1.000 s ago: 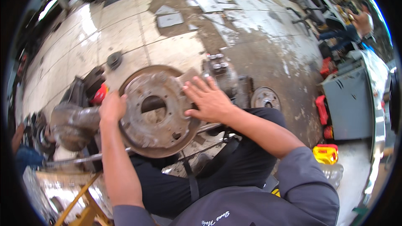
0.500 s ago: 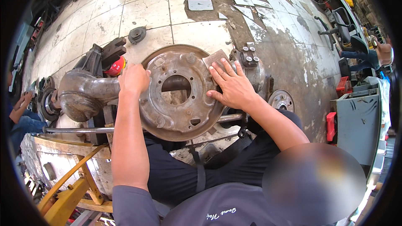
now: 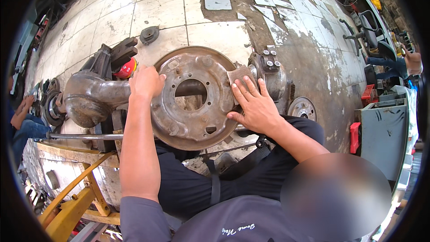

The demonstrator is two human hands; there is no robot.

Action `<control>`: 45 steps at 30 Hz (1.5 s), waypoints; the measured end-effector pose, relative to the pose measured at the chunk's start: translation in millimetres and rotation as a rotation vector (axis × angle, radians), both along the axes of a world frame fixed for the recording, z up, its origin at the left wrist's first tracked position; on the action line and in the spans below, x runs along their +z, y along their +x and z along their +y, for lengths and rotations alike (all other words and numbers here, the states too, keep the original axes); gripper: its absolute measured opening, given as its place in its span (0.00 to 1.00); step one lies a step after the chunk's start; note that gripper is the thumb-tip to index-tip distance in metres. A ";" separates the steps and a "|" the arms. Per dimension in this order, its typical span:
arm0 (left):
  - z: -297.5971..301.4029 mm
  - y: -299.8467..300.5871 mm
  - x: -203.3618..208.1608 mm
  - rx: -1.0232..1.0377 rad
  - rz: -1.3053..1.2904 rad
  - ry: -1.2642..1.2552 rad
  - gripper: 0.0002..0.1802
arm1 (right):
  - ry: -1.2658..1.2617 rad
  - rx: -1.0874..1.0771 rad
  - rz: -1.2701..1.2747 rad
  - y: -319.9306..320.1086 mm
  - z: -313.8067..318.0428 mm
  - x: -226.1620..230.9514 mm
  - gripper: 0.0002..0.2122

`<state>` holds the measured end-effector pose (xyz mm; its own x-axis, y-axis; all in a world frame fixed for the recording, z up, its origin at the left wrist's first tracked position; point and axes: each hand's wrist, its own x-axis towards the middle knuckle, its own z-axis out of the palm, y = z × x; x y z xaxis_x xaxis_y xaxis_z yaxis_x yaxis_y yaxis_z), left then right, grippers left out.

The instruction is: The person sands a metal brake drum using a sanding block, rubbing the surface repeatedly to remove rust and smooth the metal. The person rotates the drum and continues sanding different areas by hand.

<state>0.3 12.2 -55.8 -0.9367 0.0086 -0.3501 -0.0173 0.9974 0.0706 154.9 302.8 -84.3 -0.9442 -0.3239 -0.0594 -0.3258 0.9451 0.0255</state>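
A round, brown-stained metal brake backing plate stands in front of me, with a large centre hole and several small bolt holes. My left hand is closed around its upper left rim, thumb on top; the fingers behind the edge are hidden. Over the right edge of the plate lies a brownish piece of sandpaper. My right hand rests flat on that sheet, fingers stretched out and slightly apart.
Left of the plate sits a heavy axle housing, with a red can behind it. A bolted metal hub stands at right. Yellow frame lies lower left. A grey cabinet and seated person flank the space.
My right hand and the sandpaper have slid right, toward the plate's outer edge. My left hand keeps its place on the rim. The whole view has shifted slightly.
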 end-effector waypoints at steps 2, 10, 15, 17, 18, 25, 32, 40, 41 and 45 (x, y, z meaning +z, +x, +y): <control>1.2 -2.0 -1.4 -0.005 -0.019 -0.016 0.25 | 0.004 -0.043 0.019 -0.2 -8.9 1.3 0.43; 2.8 -1.3 1.4 -0.014 -0.027 -0.015 0.25 | -0.039 -0.094 0.019 13.7 -19.5 -4.9 0.43; 0.4 -0.8 0.1 -0.018 -0.015 0.008 0.26 | -0.047 -0.114 0.043 3.0 -23.3 -2.8 0.42; -1.9 -2.1 -0.5 -0.019 -0.014 0.015 0.26 | -0.047 -0.111 0.021 16.0 -25.9 0.6 0.42; -2.4 -1.9 -1.6 -0.022 -0.017 0.020 0.26 | -0.044 -0.114 0.009 25.4 -26.5 0.9 0.42; -7.1 -0.3 -2.8 -0.050 0.020 0.048 0.28 | -0.059 -0.201 0.021 35.3 -34.4 -7.9 0.42; -3.2 -2.3 -4.8 -0.053 0.008 0.032 0.28 | -0.060 -0.102 0.020 -9.5 -10.7 -10.0 0.40; -1.3 -1.7 -0.1 -0.047 -0.014 0.020 0.27 | 0.073 0.095 -0.047 -31.5 15.9 5.0 0.39; -0.5 -2.0 -1.2 -0.050 -0.012 0.021 0.27 | 0.069 0.111 -0.025 -38.7 19.8 1.4 0.39; -6.2 -2.7 -5.4 -0.052 0.012 0.046 0.27 | 0.099 0.187 -0.017 -38.2 33.4 4.5 0.38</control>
